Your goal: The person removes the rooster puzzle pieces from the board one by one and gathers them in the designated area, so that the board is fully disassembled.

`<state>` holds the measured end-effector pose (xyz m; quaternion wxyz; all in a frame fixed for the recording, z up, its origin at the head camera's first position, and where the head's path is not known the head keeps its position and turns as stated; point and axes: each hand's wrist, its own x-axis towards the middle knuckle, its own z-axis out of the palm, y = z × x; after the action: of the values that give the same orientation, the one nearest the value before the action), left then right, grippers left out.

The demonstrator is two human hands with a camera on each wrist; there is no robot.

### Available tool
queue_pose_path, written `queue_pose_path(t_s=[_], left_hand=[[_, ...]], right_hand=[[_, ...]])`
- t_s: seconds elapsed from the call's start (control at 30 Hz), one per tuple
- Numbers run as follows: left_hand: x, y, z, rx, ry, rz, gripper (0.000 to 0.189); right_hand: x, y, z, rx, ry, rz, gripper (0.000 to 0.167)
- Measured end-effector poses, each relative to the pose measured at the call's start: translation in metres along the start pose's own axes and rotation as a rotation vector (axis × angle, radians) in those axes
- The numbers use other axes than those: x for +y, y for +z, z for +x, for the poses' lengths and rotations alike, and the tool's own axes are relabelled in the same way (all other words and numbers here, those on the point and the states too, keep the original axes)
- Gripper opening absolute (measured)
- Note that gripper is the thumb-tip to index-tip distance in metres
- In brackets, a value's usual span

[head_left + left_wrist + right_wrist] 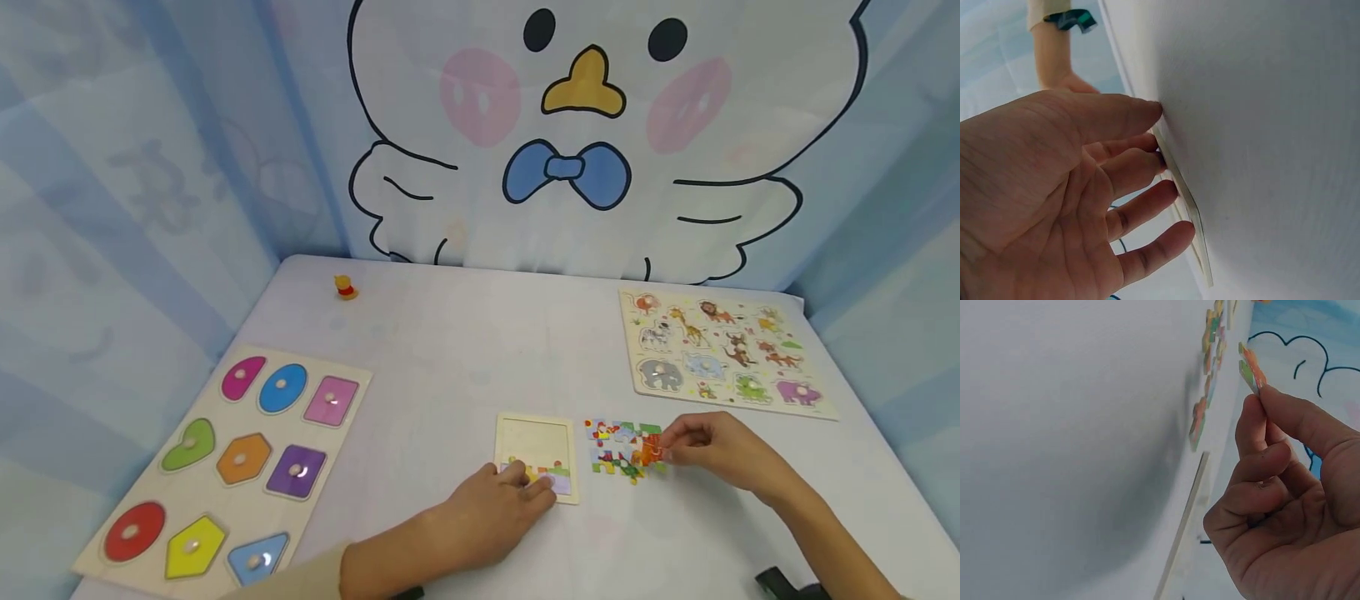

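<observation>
Between thumb and index finger, my right hand [723, 450] pinches a small jigsaw piece [1252, 370], orange and green, held above the table in the right wrist view. Below and beside it lie several loose jigsaw pieces [604, 460] in bright colours, grouped to the right of a square wooden puzzle tray [534, 435]. Along the tray's lower part runs a row of coloured pieces [558, 479], partly hidden by my left hand [495, 508]. That hand's fingers rest loosely bent on the tray, fingertips along its edge in the left wrist view.
A wooden shape board [217, 400] with knobbed, coloured shapes lies on the left. At the back right is an animal puzzle board [712, 350]. A small yellow and red figure [345, 287] stands near the table's far left edge. A printed curtain [480, 217] hangs behind.
</observation>
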<state>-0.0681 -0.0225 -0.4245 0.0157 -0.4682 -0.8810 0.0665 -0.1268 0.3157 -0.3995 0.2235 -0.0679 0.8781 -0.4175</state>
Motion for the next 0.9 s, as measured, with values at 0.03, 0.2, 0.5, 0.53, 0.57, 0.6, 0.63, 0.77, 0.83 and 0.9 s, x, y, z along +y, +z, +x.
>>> queue_pose_path(t_s=[0.03, 0.2, 0.5, 0.53, 0.57, 0.6, 0.63, 0.77, 0.83, 0.9], left_hand=[[-0.001, -0.001, 0.0, -0.005, -0.002, -0.014, 0.024], [-0.004, -0.003, -0.001, -0.005, -0.006, -0.046, 0.024], [-0.002, -0.003, 0.001, -0.039, -0.015, -0.083, 0.026], [-0.001, -0.003, 0.001, -0.041, -0.018, -0.082, 0.026], [-0.001, -0.003, 0.001, -0.041, -0.02, -0.074, 0.026], [0.0, -0.002, 0.001, -0.043, -0.024, -0.071, 0.027], [0.0, -0.002, 0.001, -0.046, -0.027, -0.067, 0.027], [0.002, -0.001, 0.0, -0.041, -0.03, -0.034, 0.027], [0.002, -0.001, 0.0, -0.044, -0.029, -0.031, 0.027], [0.002, -0.001, 0.0, -0.051, -0.026, -0.025, 0.029]], right_hand=[[0.003, -0.001, -0.001, -0.009, 0.005, -0.002, 0.018], [0.016, -0.005, -0.005, -0.003, 0.024, -0.046, 0.017], [0.027, 0.001, 0.0, 0.06, 0.053, -0.125, 0.013], [0.027, 0.002, 0.0, 0.073, 0.057, -0.15, 0.012], [0.027, 0.003, 0.001, 0.082, 0.056, -0.176, 0.011], [0.027, 0.003, 0.001, 0.088, 0.053, -0.194, 0.01], [0.026, 0.004, 0.002, 0.091, 0.05, -0.214, 0.009], [0.027, 0.005, 0.004, 0.096, 0.041, -0.255, 0.007], [0.026, 0.005, 0.004, 0.095, 0.042, -0.268, 0.006], [0.025, 0.005, 0.005, 0.101, 0.049, -0.278, 0.004]])
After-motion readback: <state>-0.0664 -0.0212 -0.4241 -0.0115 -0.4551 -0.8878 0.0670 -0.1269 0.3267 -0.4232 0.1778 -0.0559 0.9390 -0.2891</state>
